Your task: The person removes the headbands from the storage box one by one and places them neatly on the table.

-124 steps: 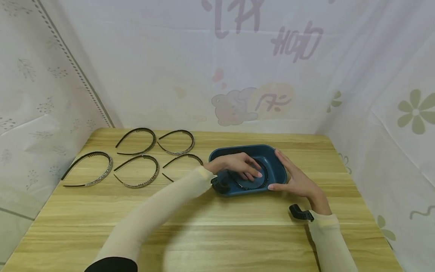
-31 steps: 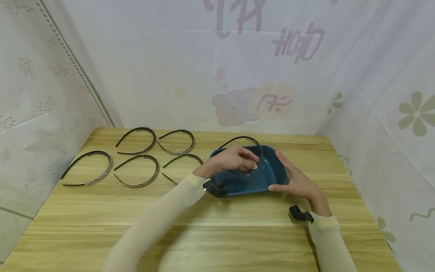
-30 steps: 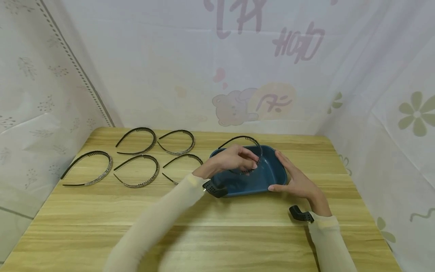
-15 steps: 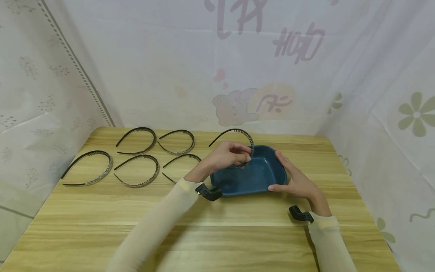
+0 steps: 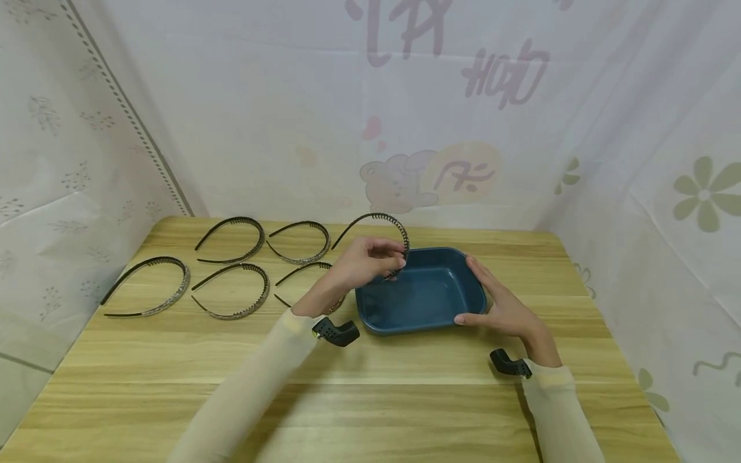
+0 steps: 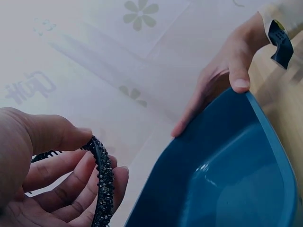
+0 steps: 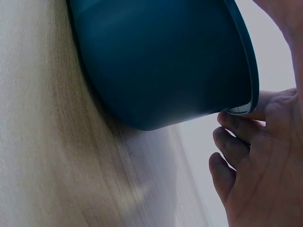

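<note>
A black toothed headband [image 5: 379, 215] studded with dark stones is pinched between the thumb and fingers of my left hand [image 5: 361, 260]. In the left wrist view the headband [image 6: 104, 184] passes under the thumb tip. The hand is above the left end of a blue rectangular plastic box [image 5: 422, 299], whose bare inside floor shows. My right hand [image 5: 509, 308] holds the box's right end, thumb on the near rim and fingers at the far side. In the right wrist view, the hand [image 7: 265, 156] is beside the box wall [image 7: 161, 61], some fingers bent below the rim.
Several similar headbands lie in two rows on the left of the wooden table [image 5: 393, 411], including one at the far left [image 5: 188, 283] and one in the back row [image 5: 262, 241]. My left forearm partly covers another headband [image 5: 311, 265]. Printed cloth [image 5: 278, 116] stands around the table.
My left hand reached into the box, where a headband lay, and took hold of it. It then lifted the headband out and moved left. My right hand stayed on the box.
</note>
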### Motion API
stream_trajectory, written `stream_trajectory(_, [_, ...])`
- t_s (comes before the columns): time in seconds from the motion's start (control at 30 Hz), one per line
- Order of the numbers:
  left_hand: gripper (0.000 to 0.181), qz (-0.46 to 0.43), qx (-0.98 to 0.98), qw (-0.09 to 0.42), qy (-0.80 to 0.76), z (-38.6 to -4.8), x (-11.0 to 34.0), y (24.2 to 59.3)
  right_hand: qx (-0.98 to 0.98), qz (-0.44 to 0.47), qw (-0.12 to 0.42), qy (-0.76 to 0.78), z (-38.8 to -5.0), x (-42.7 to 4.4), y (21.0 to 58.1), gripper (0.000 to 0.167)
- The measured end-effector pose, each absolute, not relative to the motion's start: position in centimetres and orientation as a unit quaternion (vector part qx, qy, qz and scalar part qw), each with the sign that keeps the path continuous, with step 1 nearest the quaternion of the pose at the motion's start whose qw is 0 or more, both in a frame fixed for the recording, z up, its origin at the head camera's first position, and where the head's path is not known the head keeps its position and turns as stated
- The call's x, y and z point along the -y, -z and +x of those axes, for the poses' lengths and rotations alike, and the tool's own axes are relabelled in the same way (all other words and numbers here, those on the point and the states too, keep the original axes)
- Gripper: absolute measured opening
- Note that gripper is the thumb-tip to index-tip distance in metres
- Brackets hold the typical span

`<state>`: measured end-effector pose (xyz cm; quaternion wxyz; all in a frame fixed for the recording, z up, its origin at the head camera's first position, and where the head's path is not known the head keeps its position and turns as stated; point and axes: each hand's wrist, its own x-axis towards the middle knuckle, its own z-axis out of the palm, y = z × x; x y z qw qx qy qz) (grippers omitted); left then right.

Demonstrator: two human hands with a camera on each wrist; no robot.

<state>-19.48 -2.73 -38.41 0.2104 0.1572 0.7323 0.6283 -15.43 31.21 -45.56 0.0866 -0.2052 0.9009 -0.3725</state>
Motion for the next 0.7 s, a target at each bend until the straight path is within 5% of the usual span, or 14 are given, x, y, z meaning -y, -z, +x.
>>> stream_trajectory(0.7, [0.037, 0.083, -0.761, 0.106, -0.634, -17.8, 9.5, 39.2, -0.902, -0.204, 0.087, 0.37, -15.4, -31.3, 45.6, 0.121])
